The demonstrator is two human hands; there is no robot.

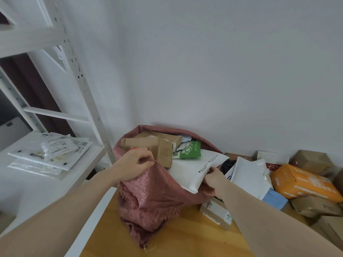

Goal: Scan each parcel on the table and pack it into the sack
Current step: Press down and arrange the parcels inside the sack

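Here, a pink woven sack (154,190) standing open-mouthed on a wooden table (178,238), pushed up against a white wall (222,71). Left hand (133,165) curled over the sack's near rim, fingers clamped on a bunched fold of the cloth, holding the mouth up. Right hand (213,179) at the right side of the mouth, fingers (208,178) closed on the lower edge of a white poly mailer (193,168); mailer lying flat and tilted across the opening, half in, resting on the rim just above that hand. Deeper inside, beyond the mailer: brown cardboard boxes (157,143) stacked against the far wall of the sack, a green printed packet (189,150) beside them. Right of the sack, heaped on the table: more white mailers (250,177), an orange carton (300,182), a blue packet (274,199), plain brown boxes (313,160) behind and below, a small labelled box (215,212) under the right forearm. To the left, a white metal shelving unit (81,76); clear plastic bags with labels (52,153) piled on its shelf.
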